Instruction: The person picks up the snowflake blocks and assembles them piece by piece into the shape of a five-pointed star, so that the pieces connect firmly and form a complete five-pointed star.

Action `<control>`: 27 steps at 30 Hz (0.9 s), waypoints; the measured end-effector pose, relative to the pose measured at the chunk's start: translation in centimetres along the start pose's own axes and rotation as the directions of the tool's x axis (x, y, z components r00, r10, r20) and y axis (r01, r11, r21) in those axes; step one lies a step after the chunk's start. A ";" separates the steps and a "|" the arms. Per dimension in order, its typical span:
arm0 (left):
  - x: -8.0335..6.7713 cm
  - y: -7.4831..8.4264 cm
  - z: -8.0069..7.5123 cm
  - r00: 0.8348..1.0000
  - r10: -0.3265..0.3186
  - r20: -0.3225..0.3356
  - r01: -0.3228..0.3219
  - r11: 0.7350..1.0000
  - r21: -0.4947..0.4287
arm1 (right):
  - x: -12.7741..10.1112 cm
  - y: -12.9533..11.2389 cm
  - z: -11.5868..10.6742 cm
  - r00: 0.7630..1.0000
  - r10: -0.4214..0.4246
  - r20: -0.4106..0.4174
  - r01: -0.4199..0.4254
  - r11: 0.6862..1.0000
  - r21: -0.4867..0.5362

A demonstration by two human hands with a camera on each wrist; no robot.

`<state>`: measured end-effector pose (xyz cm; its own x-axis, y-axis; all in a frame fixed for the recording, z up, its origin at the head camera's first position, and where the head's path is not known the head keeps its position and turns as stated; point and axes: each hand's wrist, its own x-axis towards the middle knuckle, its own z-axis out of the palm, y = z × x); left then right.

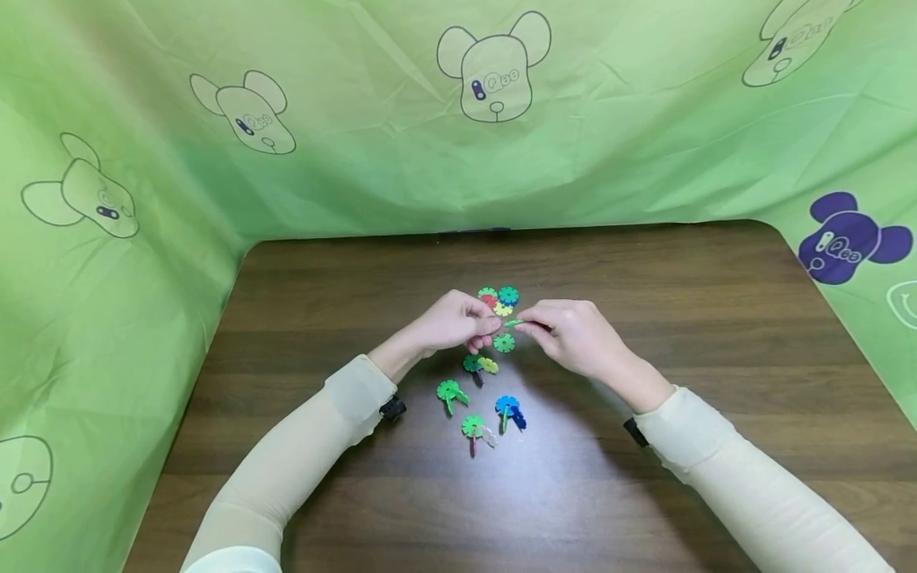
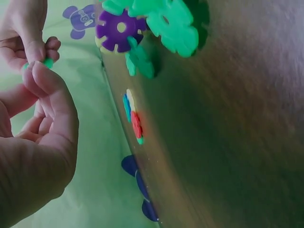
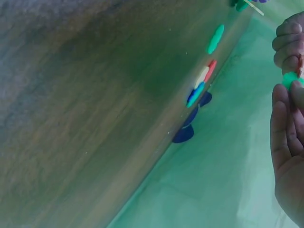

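A: Where does the work stand?

B: Both hands meet above the middle of the table (image 1: 716, 278). The left hand (image 1: 453, 325) and the right hand (image 1: 576, 338) each pinch one end of a small green piece (image 1: 513, 323), fingertips curled tight around it, and hold it clear of the wood. The left wrist view shows thumb and forefinger closed on a bit of green; the right wrist view shows the same.

A: So what step is that, in your reading?

B: I judge it as fitting or turning one piece between the two hands, midway through building. Four joined flower shapes already lie nearer the person: the green flower (image 1: 450, 391), another green one (image 1: 473, 428), the blue flower (image 1: 508, 407) and a dark green and yellow pair (image 1: 479, 365).

A: And the loose stock?

B: A small heap of discs (image 1: 497, 299) lies just beyond the hands, and a single green disc (image 1: 504, 343) lies right under them.

A: What does the next move call for?

B: Probably a steady pinch and a careful line-up, since the piece is small and the fingers cover most of it.

A: Room to move?

B: Plenty left and right. The green cloth (image 1: 372, 135) rises at the far edge and at both sides, well apart from the hands.
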<state>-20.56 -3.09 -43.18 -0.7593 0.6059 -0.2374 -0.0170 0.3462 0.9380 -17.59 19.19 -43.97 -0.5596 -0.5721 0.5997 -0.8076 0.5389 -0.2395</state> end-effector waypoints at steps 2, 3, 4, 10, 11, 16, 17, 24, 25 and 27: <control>0.0 0.0 0.1 1.000 -0.010 -0.011 0.010 1.000 0.001 | 0.1 -0.2 0.0 1.000 -0.004 0.015 0.004 1.000 -0.013; 0.0 0.0 0.1 1.000 -0.012 -0.015 0.012 1.000 0.006 | 0.1 -0.2 0.0 1.000 -0.009 0.025 0.009 1.000 -0.018; 0.0 0.0 0.1 1.000 -0.015 -0.021 0.015 1.000 0.010 | 0.2 -0.3 0.0 0.999 -0.014 0.034 0.015 1.000 -0.022; 0.2 -0.3 0.1 0.997 -0.001 -0.082 0.003 1.000 0.023 | 0.9 -0.1 0.0 0.984 0.107 0.140 -0.103 0.994 -0.038; 0.3 -0.3 0.0 0.995 0.005 -0.099 -0.004 1.000 0.019 | 1.0 0.0 0.0 0.970 0.165 0.177 -0.159 0.986 -0.046; 0.6 -0.3 -0.1 0.983 0.022 -0.181 -0.028 0.999 -0.033 | 1.3 0.4 0.3 0.817 0.401 0.415 -0.364 0.916 -0.168; 0.6 -0.3 -0.1 0.981 0.017 -0.192 -0.027 0.999 -0.046 | 1.4 0.4 0.5 0.787 0.416 0.456 -0.367 0.909 -0.195; 0.6 -0.5 -0.3 0.974 -0.016 -0.224 -0.006 0.995 -0.097 | 2.2 0.6 2.2 0.705 0.424 0.568 -0.335 0.906 -0.259; 0.7 -0.5 -0.3 0.974 -0.016 -0.225 -0.006 0.995 -0.101 | 2.3 0.6 2.4 0.701 0.428 0.570 -0.338 0.904 -0.263; 0.7 -0.6 -0.3 0.974 -0.013 -0.224 -0.010 0.995 -0.101 | 2.4 0.6 2.6 0.685 0.430 0.587 -0.345 0.902 -0.259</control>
<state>-21.30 -3.11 -43.81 -0.8856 0.4253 -0.1867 -0.0751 0.2657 0.9611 -19.94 16.54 -44.61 -0.8405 -0.5233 -0.1405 -0.4874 0.8435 -0.2256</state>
